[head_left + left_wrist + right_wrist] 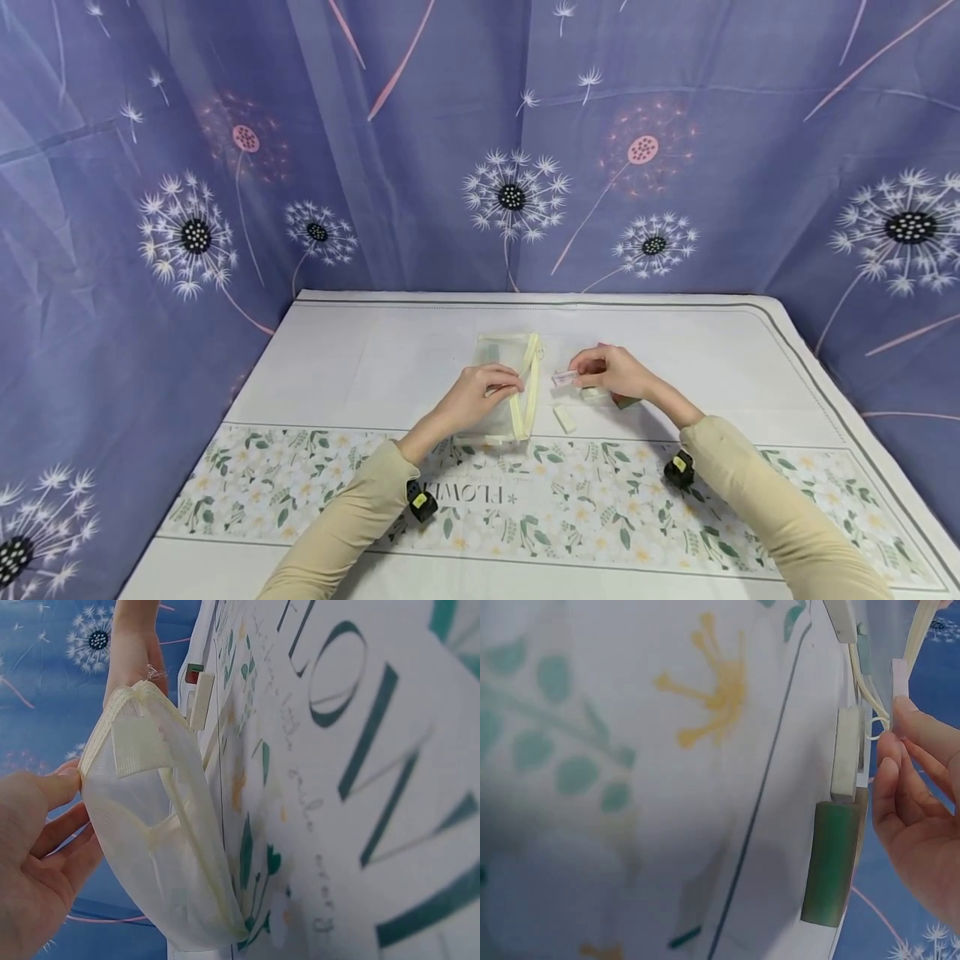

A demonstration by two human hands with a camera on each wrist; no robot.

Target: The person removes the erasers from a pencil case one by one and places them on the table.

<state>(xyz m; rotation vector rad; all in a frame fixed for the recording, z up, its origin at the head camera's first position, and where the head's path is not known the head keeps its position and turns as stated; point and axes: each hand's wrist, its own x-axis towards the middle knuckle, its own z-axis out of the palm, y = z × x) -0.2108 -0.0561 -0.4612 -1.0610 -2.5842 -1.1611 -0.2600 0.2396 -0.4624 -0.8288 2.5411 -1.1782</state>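
Note:
A see-through mesh zip pouch [533, 387] with pale yellow edging lies on the table, its mouth facing right. My left hand [476, 393] pinches the upper edge of that mouth between thumb and fingers, and the left wrist view shows the pouch [150, 825] gaping. A small greenish thing [491, 353] shows faintly through the mesh. My right hand [615, 372] pinches a small white printed block, like an eraser [564, 378], just right of the opening. Below it lie a plain white block [564, 419] and another white block [595, 394]. A green block [831, 862] sits under the right hand.
The white table cover [390, 358] carries a printed flower band [300, 483] along the near side. A blue dandelion curtain [420, 167] hangs behind and at both sides. Each wrist wears a small black camera [422, 502].

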